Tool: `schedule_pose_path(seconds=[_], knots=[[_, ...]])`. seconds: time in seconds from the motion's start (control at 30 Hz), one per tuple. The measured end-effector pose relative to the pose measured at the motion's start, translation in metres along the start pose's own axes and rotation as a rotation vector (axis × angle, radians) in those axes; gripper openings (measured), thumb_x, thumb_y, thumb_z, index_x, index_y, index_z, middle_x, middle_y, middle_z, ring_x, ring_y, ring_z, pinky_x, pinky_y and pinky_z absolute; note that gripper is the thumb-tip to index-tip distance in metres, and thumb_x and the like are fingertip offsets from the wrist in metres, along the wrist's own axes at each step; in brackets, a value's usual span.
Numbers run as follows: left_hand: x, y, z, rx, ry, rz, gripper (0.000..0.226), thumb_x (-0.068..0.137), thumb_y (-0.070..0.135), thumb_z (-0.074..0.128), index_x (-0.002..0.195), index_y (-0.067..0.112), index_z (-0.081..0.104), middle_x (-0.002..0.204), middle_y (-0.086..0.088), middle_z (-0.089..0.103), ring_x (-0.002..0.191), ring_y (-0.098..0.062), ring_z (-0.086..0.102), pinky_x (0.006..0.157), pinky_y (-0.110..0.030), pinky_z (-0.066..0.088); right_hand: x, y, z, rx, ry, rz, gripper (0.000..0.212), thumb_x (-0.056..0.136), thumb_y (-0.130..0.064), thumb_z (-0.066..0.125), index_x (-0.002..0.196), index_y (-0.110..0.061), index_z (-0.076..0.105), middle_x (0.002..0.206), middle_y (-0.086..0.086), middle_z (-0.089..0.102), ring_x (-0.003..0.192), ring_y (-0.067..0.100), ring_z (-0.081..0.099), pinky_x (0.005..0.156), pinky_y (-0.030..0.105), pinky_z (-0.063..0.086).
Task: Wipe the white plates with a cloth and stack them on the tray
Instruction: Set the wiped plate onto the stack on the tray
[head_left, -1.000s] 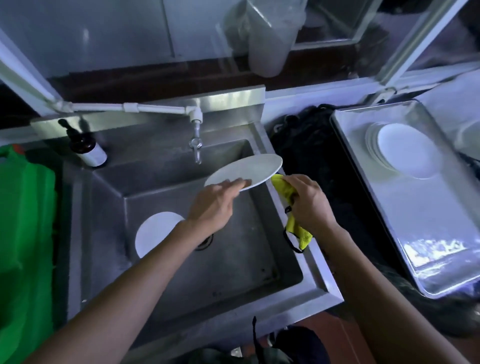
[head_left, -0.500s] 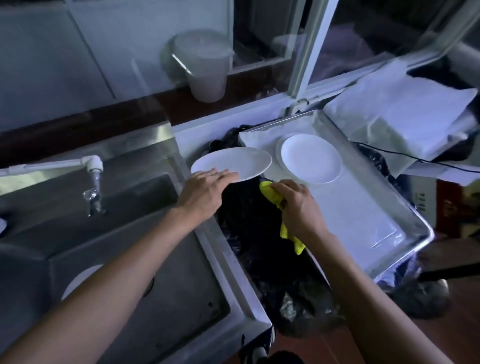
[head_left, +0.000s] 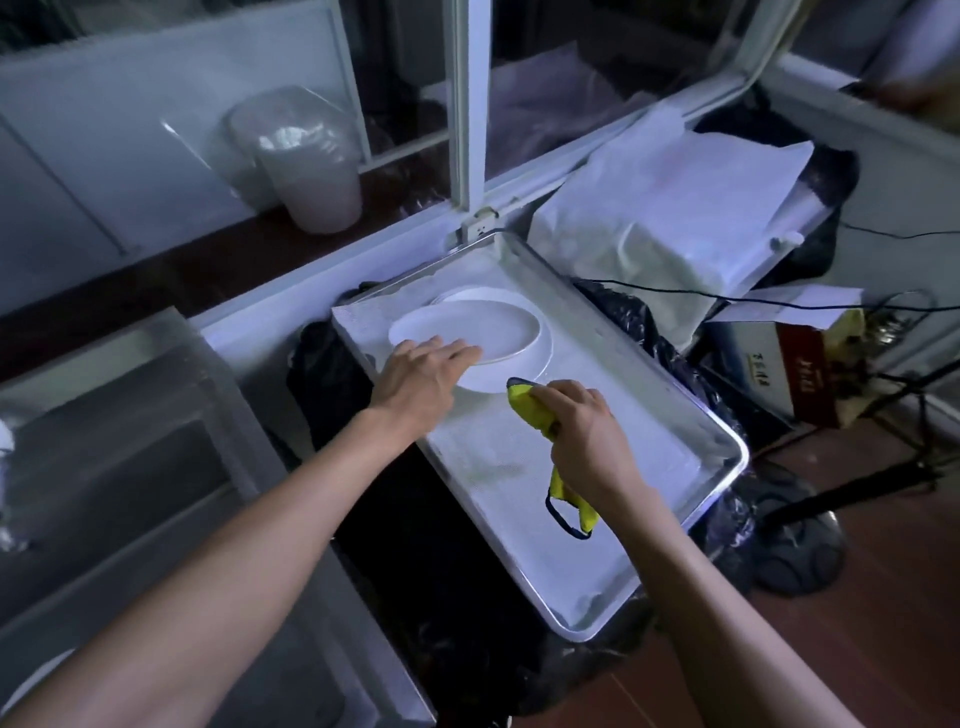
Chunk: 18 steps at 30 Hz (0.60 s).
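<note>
While the left hand grips the white plate seemingly just above the stacked plate at its 1 o'clock, the right hand clutches the yellow cloth.

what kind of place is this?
Probably a dishwashing corner of a small kitchen or food stall. A steel sink sits at left, a metal tray holds a stack of white plates, and the right hand grips a yellow cloth.
</note>
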<state>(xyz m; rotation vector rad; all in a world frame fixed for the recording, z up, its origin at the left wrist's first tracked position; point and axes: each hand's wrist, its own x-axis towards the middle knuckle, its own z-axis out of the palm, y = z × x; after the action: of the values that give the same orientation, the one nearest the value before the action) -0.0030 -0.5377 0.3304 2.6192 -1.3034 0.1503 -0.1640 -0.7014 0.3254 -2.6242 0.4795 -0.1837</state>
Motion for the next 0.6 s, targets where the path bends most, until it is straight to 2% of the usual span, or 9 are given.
schedule_pose_path(seconds=[0.13, 0.27, 0.47, 0.6], knots=[[0.025, 0.013, 0.021, 0.051, -0.053, -0.017, 0.057, 0.086, -0.007, 0.049, 0.135, 0.018, 0.061, 0.134, -0.004, 0.066, 0.121, -0.030, 0.061, 0.094, -0.046, 0.045, 0.004, 0.021, -0.001, 0.011, -0.009, 0.015, 0.081, 0.066, 0.015, 0.047, 0.135, -0.026, 0.058, 0.131, -0.004, 0.057, 0.104, 0.028, 0.048, 0.077, 0.036, 0.041], [0.039, 0.021, 0.038, 0.104, -0.107, -0.069, 0.056, 0.091, -0.002, 0.045, 0.142, 0.021, 0.053, 0.144, -0.002, 0.058, 0.130, -0.026, 0.055, 0.099, -0.045, 0.040, 0.009, 0.033, 0.003, 0.033, -0.008, 0.019, 0.075, 0.072, 0.013, 0.051, 0.134, -0.027, 0.058, 0.129, -0.005, 0.057, 0.105, 0.028, 0.049, 0.076, 0.036, 0.040], [0.049, 0.023, 0.055, 0.211, -0.179, -0.058, 0.058, 0.089, 0.004, 0.059, 0.144, 0.020, 0.050, 0.145, -0.006, 0.055, 0.130, -0.029, 0.052, 0.099, -0.049, 0.043, 0.017, 0.047, 0.006, 0.051, -0.044, 0.022, 0.075, 0.072, 0.013, 0.053, 0.136, -0.026, 0.057, 0.132, -0.004, 0.055, 0.107, 0.027, 0.048, 0.080, 0.040, 0.044], [0.050, 0.026, 0.071, 0.253, -0.297, -0.050, 0.068, 0.092, 0.008, 0.054, 0.154, 0.021, 0.030, 0.158, -0.008, 0.036, 0.142, -0.031, 0.036, 0.108, -0.052, 0.038, 0.023, 0.052, 0.009, 0.044, -0.079, 0.032, 0.075, 0.073, 0.012, 0.054, 0.137, -0.027, 0.056, 0.133, -0.005, 0.055, 0.109, 0.027, 0.048, 0.084, 0.041, 0.046]])
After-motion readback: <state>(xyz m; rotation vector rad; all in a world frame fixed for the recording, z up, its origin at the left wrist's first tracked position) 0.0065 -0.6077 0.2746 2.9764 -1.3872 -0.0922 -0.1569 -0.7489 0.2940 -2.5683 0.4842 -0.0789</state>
